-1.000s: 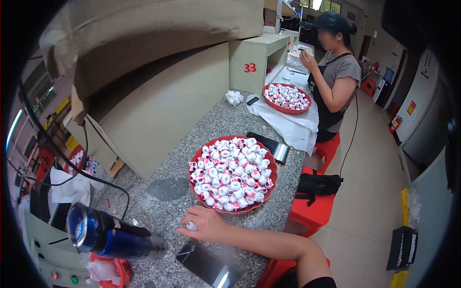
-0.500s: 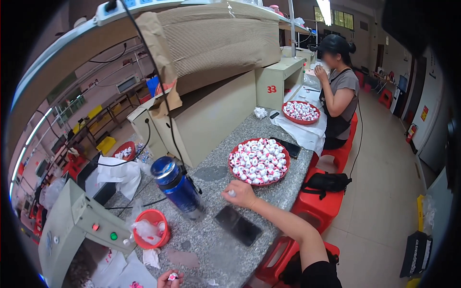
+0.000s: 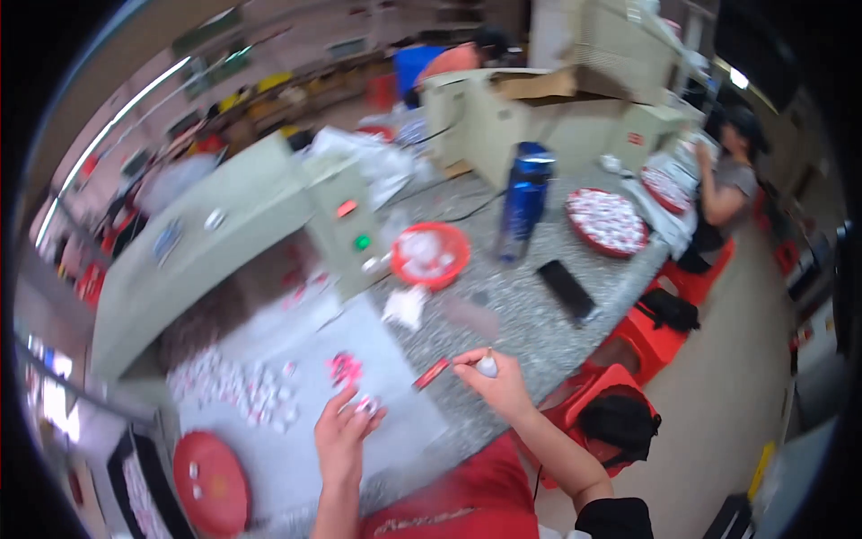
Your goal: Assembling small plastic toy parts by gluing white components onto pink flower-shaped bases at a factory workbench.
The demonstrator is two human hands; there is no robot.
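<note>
My left hand (image 3: 341, 440) is closed around a small white piece with pink on it (image 3: 366, 405), held above a white paper sheet (image 3: 382, 377). To its right, my right hand (image 3: 505, 386) grips a small white bottle with a thin tip (image 3: 487, 366); motion blurs its details. Near my right fingertips lies a narrow red strip (image 3: 431, 374) at the sheet's edge. Beyond my left hand is a cluster of bright pink bits (image 3: 343, 370). Many small white pieces (image 3: 238, 391) are spread over the left of the sheet.
A grey-green machine (image 3: 224, 216) with an open front arches over the sheet. Around stand a red plate (image 3: 211, 485), a red tub (image 3: 458, 262) with plastic bags, a blue bottle (image 3: 527, 198), a phone (image 3: 567, 289) and a basket of white pieces (image 3: 607, 221). A co-worker (image 3: 729, 180) sits far right.
The view has swung left toward the machine and paper sheet. My right hand has come back from beside the full basket toward my left hand, which is now fully in view.
</note>
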